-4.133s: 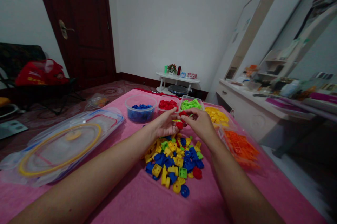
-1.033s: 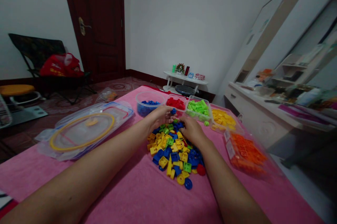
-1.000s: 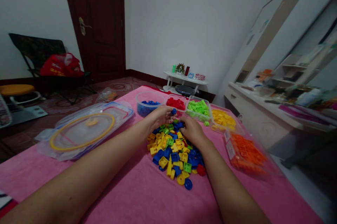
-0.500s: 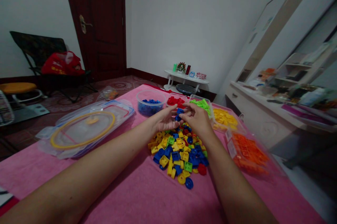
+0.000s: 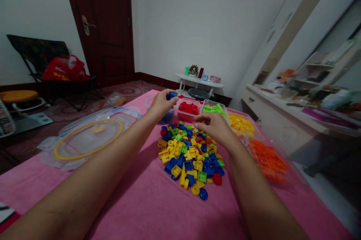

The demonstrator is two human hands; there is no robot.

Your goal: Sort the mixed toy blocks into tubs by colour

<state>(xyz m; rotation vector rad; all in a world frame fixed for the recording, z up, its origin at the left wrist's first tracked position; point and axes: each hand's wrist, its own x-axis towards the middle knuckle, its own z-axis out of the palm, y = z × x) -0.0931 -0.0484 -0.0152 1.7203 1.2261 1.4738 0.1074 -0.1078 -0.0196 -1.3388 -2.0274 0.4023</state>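
My left hand (image 5: 163, 104) is closed on a blue building block (image 5: 171, 96), held above the round clear tub (image 5: 166, 116) of blue pieces, which the hand and wrist partly hide. My right hand (image 5: 212, 124) hovers over the far right side of a mixed pile of building blocks (image 5: 191, 157), its fingers curled loosely and apart, nothing seen in them. Yellow, blue, green and red pieces make up the pile. Just beyond it stand a clear box of red blocks (image 5: 188, 108) and a box of green blocks (image 5: 213, 109).
Yellow blocks (image 5: 241, 124) fill another box at the right, and nearer lies a clear box of orange blocks (image 5: 269, 161). Stacked clear lids (image 5: 87, 138), one rimmed in yellow, lie on the pink cloth (image 5: 135, 202) at left. A white dresser (image 5: 276, 119) stands right of the table.
My left hand has moved forward and left from above the pile to the blue tub, carrying the blue block. My right hand has parted from it and stays over the pile, fingers loosened.
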